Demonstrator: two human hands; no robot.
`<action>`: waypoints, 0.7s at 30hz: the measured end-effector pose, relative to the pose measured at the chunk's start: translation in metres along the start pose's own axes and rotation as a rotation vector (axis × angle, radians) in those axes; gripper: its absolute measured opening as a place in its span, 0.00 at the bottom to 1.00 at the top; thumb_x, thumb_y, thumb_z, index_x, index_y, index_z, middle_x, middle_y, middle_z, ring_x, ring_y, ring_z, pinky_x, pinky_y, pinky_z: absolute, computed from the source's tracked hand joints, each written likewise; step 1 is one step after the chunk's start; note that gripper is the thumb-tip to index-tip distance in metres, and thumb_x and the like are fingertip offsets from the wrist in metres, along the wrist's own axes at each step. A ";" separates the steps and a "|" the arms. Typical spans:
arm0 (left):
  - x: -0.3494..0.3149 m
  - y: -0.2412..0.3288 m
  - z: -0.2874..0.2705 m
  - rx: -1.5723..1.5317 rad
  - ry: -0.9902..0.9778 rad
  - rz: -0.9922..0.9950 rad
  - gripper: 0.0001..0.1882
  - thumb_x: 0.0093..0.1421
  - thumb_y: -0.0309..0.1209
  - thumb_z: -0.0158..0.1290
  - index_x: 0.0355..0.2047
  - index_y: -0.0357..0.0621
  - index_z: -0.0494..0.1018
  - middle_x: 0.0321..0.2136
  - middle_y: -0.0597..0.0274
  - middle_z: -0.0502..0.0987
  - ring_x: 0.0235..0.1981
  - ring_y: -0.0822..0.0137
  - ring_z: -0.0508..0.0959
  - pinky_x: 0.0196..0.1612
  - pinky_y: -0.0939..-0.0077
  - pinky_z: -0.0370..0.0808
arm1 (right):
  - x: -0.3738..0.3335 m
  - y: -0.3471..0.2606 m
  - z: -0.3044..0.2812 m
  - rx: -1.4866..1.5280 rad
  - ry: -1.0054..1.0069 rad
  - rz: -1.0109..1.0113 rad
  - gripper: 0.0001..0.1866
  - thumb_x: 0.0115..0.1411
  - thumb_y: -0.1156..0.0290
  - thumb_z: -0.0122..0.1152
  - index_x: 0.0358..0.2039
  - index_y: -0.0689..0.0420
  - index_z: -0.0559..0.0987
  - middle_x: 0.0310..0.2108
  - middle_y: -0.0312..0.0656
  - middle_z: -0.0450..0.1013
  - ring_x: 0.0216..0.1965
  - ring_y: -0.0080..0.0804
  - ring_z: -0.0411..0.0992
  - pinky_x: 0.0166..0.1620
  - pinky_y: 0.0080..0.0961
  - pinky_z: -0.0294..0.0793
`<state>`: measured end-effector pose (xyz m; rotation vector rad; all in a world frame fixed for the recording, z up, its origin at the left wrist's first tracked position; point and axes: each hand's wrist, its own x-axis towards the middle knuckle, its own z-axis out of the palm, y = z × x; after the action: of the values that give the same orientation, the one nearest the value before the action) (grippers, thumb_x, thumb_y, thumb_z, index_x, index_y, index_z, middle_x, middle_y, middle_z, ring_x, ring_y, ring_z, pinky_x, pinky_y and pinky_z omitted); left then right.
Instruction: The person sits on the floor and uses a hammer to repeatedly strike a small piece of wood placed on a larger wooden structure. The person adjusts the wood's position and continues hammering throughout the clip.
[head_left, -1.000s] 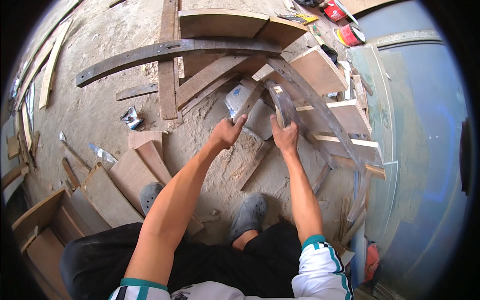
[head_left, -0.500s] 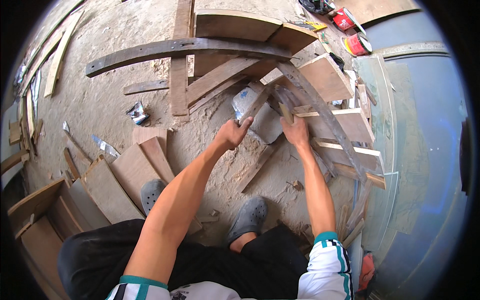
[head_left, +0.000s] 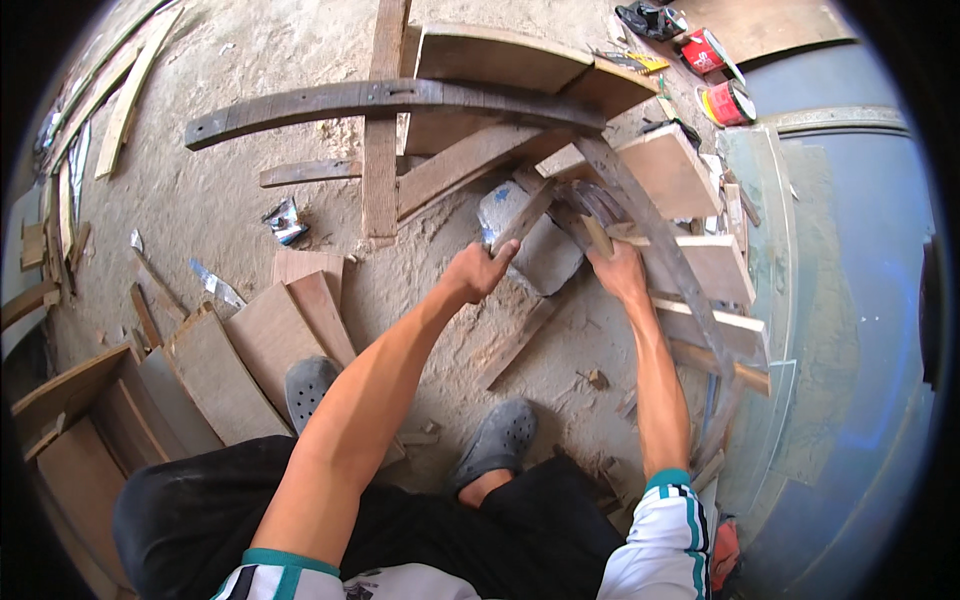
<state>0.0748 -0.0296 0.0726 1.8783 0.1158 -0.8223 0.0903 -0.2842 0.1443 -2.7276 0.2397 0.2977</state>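
My left hand (head_left: 478, 272) is closed around the lower end of a narrow wooden strip (head_left: 524, 217). The strip slants up and away over a grey concrete block (head_left: 548, 256) on the floor. Just right of the block, my right hand (head_left: 618, 270) grips a hammer by its pale wooden handle (head_left: 598, 236). Its head end is smeared by motion and partly lost among the wood behind it. Beyond both hands lies a weathered wooden frame of long planks (head_left: 330, 98), with one plank (head_left: 655, 225) slanting down past my right hand.
Plywood panels (head_left: 212, 370) lean together at the lower left. Several board pieces (head_left: 700, 268) stick out at the right, beside glass sheets (head_left: 775, 420). Red cans (head_left: 728, 104) and a yellow saw (head_left: 640, 62) lie at the far right. A short wood piece (head_left: 522, 345) rests before the block.
The whole view has shifted slightly, so most things sit a little farther right. Both hands keep their grips, and the hammer's tilt has changed a little.
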 end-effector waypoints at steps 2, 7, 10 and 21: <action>0.002 -0.006 -0.006 0.004 0.044 0.009 0.46 0.59 0.69 0.38 0.21 0.28 0.71 0.17 0.43 0.73 0.26 0.51 0.79 0.35 0.56 0.73 | -0.002 -0.023 -0.009 0.037 -0.035 -0.007 0.11 0.54 0.70 0.59 0.35 0.63 0.79 0.32 0.57 0.76 0.37 0.52 0.76 0.40 0.36 0.73; -0.002 0.004 -0.003 0.009 -0.003 -0.025 0.46 0.59 0.69 0.38 0.23 0.26 0.72 0.19 0.40 0.74 0.29 0.48 0.79 0.37 0.55 0.73 | -0.003 -0.029 -0.012 0.329 0.279 -0.429 0.17 0.52 0.63 0.60 0.36 0.65 0.78 0.32 0.57 0.76 0.37 0.53 0.76 0.40 0.40 0.72; 0.002 0.003 0.000 0.047 0.022 -0.011 0.46 0.59 0.68 0.37 0.24 0.27 0.73 0.21 0.39 0.75 0.30 0.46 0.79 0.38 0.54 0.73 | 0.003 -0.017 -0.004 0.076 0.134 -0.176 0.15 0.53 0.66 0.60 0.35 0.64 0.78 0.32 0.56 0.76 0.37 0.52 0.76 0.40 0.41 0.72; 0.000 0.007 0.000 0.010 -0.036 -0.031 0.45 0.59 0.69 0.36 0.23 0.29 0.72 0.20 0.42 0.75 0.30 0.50 0.79 0.38 0.56 0.73 | 0.004 0.005 0.006 -0.037 0.270 -0.502 0.15 0.53 0.66 0.59 0.36 0.65 0.79 0.33 0.56 0.77 0.35 0.54 0.77 0.42 0.41 0.74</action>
<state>0.0777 -0.0324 0.0781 1.8741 0.1192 -0.8786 0.0921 -0.2867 0.1365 -2.7422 -0.3816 -0.2088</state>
